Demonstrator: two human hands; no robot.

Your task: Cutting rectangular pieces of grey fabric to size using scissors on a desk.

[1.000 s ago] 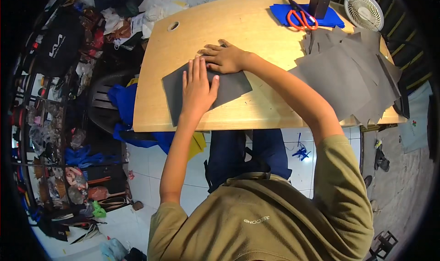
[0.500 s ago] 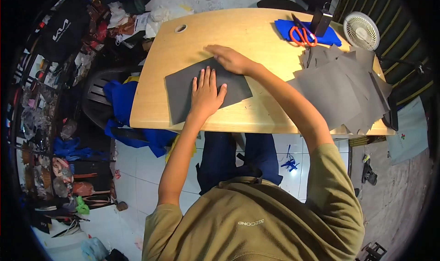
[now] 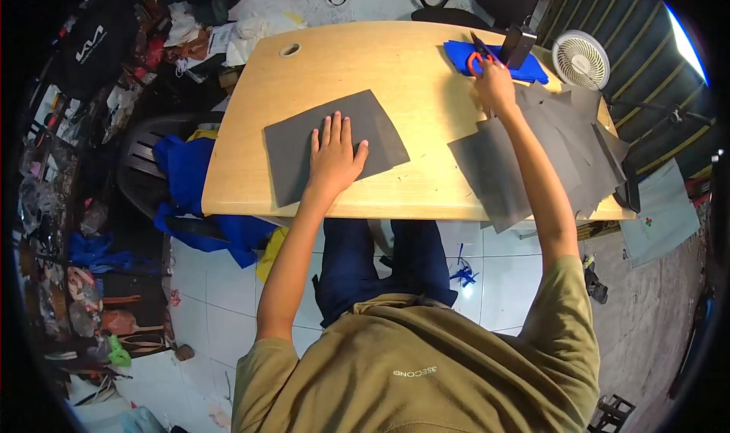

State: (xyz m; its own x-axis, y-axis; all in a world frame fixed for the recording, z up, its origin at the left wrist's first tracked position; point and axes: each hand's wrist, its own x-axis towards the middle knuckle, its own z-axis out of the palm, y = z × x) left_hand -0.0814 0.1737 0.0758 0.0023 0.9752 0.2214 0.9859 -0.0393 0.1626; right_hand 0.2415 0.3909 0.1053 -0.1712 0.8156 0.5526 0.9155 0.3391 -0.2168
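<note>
My left hand [image 3: 333, 155] lies flat with fingers stretched on a dark grey sheet [image 3: 291, 158], pressing it to the wooden table [image 3: 319, 68]. The sheet sits at a slant near the table's front edge. Over at the far right, my right hand [image 3: 496, 89] has its fingers closed round the orange handles of a pair of scissors [image 3: 473, 66]. Part of those handles is hidden under the hand. Beneath the scissors is a folded blue cloth [image 3: 458, 55], and their dark blades still rest over it.
A loose pile of grey sheets [image 3: 544, 148] covers the table's right side, under my right forearm. A black box-shaped device [image 3: 518, 47] and a white fan [image 3: 581, 60] stand at the far right. A black chair [image 3: 141, 159] with blue cloth adjoins the left edge.
My right hand has moved from beyond the grey sheet rightward to the scissors and closed on their handles. My left hand stays flat on the sheet. The whole view has shifted slightly.
</note>
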